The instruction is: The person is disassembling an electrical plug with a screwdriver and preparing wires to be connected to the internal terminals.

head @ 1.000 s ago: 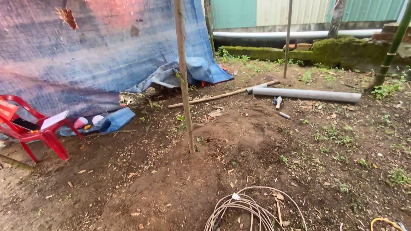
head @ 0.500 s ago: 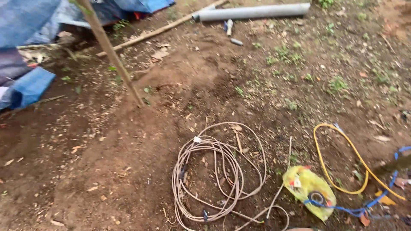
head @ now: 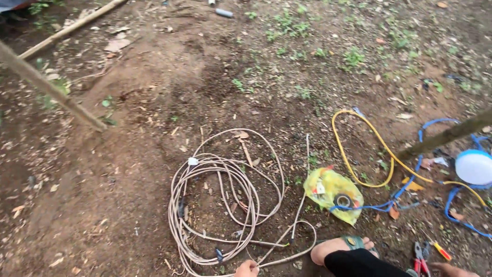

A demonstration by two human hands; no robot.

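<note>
A coil of pale cable (head: 215,205) lies on the bare dirt at the lower middle of the head view. At the bottom edge my left hand (head: 248,268) has its fingers closed on a strand of that cable. Only a sliver of my right hand (head: 452,269) shows in the bottom right corner, resting beside red-handled pliers (head: 420,259) and a small yellow-and-red screwdriver (head: 438,250). Whether it holds anything is hidden. Between the hands are a foot in a sandal (head: 342,247) and a black trouser leg (head: 359,264).
A yellow plastic bag (head: 333,191) with a small roll lies right of the coil. A yellow wire loop (head: 359,154), blue cord (head: 410,191) and a white round lid (head: 474,166) lie further right. Slanted wooden poles stand at the left (head: 51,90) and the right (head: 446,136).
The view has tipped down from the tarp, red chair and grey pipe to the ground close by. The cable coil is larger in view, and my hands and foot have appeared.
</note>
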